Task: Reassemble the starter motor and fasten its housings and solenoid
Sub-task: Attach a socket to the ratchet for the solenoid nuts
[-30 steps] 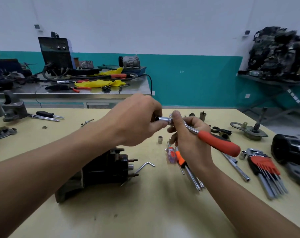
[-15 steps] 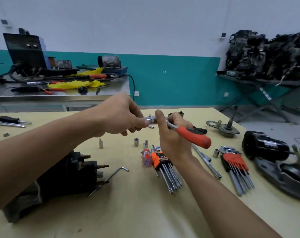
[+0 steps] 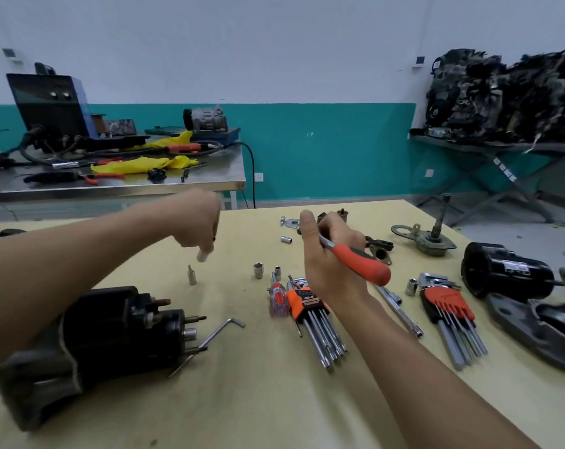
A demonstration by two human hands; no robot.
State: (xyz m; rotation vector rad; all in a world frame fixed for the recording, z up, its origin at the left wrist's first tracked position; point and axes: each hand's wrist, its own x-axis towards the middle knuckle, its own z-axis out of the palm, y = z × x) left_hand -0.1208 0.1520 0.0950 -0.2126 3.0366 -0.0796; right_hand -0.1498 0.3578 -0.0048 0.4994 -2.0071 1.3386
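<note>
Over yellow worktable (image 3: 274, 400): left hand (image 3: 198, 222) pinches small silver socket (image 3: 202, 256).
Right hand (image 3: 326, 264) grips orange-handled steel ratchet (image 3: 368, 265), fingers curled.

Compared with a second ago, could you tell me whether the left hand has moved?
Yes. The left hand left the ratchet and dropped leftward, holding a small socket just above the upright bit socket.
</note>
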